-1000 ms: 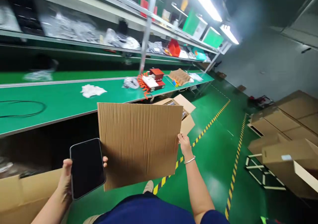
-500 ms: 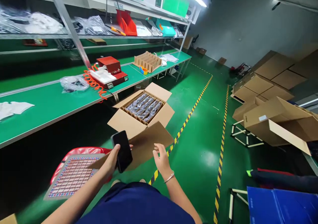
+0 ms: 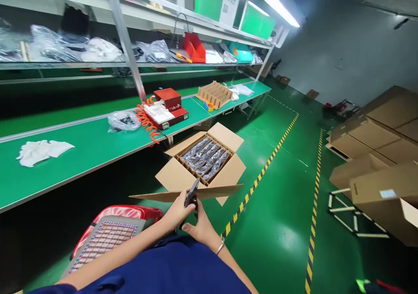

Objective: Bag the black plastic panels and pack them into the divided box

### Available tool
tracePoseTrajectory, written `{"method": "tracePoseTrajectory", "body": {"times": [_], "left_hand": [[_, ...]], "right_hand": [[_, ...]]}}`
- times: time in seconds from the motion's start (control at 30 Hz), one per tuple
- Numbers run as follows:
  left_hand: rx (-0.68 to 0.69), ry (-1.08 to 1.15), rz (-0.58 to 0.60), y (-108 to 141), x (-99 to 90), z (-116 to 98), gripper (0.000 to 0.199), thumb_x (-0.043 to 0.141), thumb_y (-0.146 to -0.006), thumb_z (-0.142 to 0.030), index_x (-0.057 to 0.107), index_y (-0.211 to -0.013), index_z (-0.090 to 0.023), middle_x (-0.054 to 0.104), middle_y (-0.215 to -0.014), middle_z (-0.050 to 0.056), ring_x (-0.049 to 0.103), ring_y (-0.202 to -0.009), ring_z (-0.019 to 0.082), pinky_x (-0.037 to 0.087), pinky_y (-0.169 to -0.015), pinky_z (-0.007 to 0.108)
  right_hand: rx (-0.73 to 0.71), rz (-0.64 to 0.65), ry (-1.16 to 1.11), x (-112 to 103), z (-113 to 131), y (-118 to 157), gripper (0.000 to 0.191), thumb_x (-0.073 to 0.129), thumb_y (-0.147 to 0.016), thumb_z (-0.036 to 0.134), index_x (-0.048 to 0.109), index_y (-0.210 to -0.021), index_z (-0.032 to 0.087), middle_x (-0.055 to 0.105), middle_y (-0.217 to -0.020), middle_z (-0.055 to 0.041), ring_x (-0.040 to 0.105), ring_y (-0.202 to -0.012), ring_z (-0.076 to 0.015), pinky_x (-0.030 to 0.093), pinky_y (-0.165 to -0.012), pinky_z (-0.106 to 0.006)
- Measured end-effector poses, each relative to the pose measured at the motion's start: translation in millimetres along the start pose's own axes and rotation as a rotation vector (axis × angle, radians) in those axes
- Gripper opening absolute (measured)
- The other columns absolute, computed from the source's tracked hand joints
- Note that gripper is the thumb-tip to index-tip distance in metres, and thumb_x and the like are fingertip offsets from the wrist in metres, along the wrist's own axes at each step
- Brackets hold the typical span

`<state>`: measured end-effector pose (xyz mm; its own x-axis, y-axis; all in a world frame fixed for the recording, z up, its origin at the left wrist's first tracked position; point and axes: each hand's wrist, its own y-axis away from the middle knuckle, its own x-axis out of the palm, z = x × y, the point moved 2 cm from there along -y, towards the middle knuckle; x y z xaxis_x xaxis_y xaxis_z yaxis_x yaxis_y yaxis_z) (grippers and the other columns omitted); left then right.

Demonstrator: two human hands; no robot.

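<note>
I see a tube lamp (image 3: 283, 10) glare high ahead, the green floor (image 3: 284, 237) gleam, deep shadow under the bench (image 3: 93, 141).

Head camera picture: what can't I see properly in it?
All in the head view:
Phone: nearly edge-on in the left hand, so its screen can't be made out.
Wrapped things in the open box: shiny wrapping hides what they are.
Seat cushion: partly hidden behind the left arm.
Carton: cut off by the right edge.

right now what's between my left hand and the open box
In the head view, a cardboard sheet lies between your left hand and the open box; the phone juts there too.
</note>
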<state>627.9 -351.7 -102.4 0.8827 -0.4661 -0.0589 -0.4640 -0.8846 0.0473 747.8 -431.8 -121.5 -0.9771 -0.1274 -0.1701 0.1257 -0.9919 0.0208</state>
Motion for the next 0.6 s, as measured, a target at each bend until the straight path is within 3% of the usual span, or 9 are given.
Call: {"method": "tracePoseTrajectory", "body": {"times": [0.17, 0.3, 0.43, 0.53, 0.6], "left_hand": [[-0.014, 0.023, -0.016, -49.3, -64.8, -6.7, 0.071, 0.062, -0.069, -0.068, 0.057, -0.119, -0.018, 0.068, -0.112, 0.017, 0.061, -0.109, 0.037, 0.041, -0.102, 0.054], [0.019, 0.038, -0.166, -71.9, -136.2, -18.7, 0.076, 0.058, -0.072, -0.073, 0.054, -0.125, -0.018, 0.064, -0.126, 0.021, 0.055, -0.124, 0.039, 0.035, -0.109, 0.053], [-0.074, -0.073, -0.393, -70.3, -201.6, -50.2, 0.063, 0.067, -0.072, -0.059, 0.053, -0.121, -0.021, 0.065, -0.126, 0.019, 0.055, -0.126, 0.038, 0.034, -0.109, 0.052], [-0.053, -0.161, -0.568, -61.6, -237.4, -74.6, 0.063, 0.071, -0.07, -0.054, 0.052, -0.121, -0.022, 0.065, -0.129, 0.017, 0.054, -0.128, 0.037, 0.034, -0.111, 0.049], [-0.038, -0.25, -0.705, -54.3, -256.8, -82.1, 0.063, 0.071, -0.071, -0.053, 0.052, -0.122, -0.021, 0.063, -0.131, 0.017, 0.052, -0.129, 0.037, 0.033, -0.113, 0.047]], "right_hand": [[0.012, 0.028, 0.021, 23.5, 7.9, -91.0, 0.092, 0.071, -0.074, 0.045, 0.026, -0.152, 0.023, 0.039, -0.15, -0.0181, 0.047, -0.133, -0.033, 0.049, -0.102, -0.048], [0.045, 0.194, -0.124, 21.4, 25.3, -140.9, 0.077, 0.065, -0.076, 0.05, 0.041, -0.144, 0.023, 0.059, -0.128, -0.0144, 0.063, -0.11, -0.0307, 0.053, -0.094, -0.047], [0.211, 0.33, -0.409, -10.9, 30.8, -155.2, 0.075, 0.058, -0.073, 0.072, 0.058, -0.132, 0.025, 0.07, -0.11, -0.0128, 0.068, -0.1, -0.0338, 0.054, -0.088, -0.05], [0.321, 0.283, -0.496, -50.0, 29.9, -150.9, 0.077, 0.048, -0.072, 0.081, 0.069, -0.117, 0.022, 0.073, -0.098, -0.0149, 0.068, -0.099, -0.0359, 0.054, -0.089, -0.053], [0.349, 0.262, -0.512, -74.0, 31.3, -148.7, 0.08, 0.045, -0.069, 0.084, 0.071, -0.114, 0.023, 0.073, -0.104, -0.0163, 0.068, -0.102, -0.0371, 0.053, -0.091, -0.054]]}}
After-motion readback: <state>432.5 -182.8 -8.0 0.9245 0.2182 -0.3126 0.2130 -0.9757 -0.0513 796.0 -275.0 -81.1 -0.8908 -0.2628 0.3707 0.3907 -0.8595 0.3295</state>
